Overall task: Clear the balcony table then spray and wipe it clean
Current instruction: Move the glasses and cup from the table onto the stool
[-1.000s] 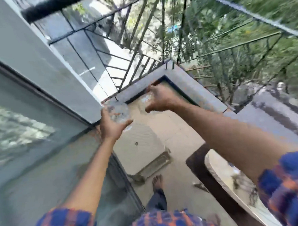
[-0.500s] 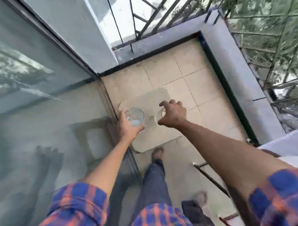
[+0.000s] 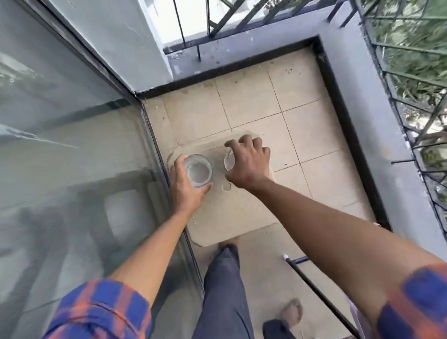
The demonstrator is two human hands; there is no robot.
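Glass in each hand, and both have come down from railing height to just over the beige stool [image 3: 231, 214] at frame centre. Left grip [image 3: 186, 186] wraps the left glass [image 3: 198, 173], right grip [image 3: 247, 163] claws over the right glass [image 3: 228, 160]. Desk out of view; set-down looks imminent.

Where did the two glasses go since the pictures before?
The left grip with the left glass and the right grip with the right glass came down from near the railing to over the beige stool by the glass door. Both still hold; nothing was let go.
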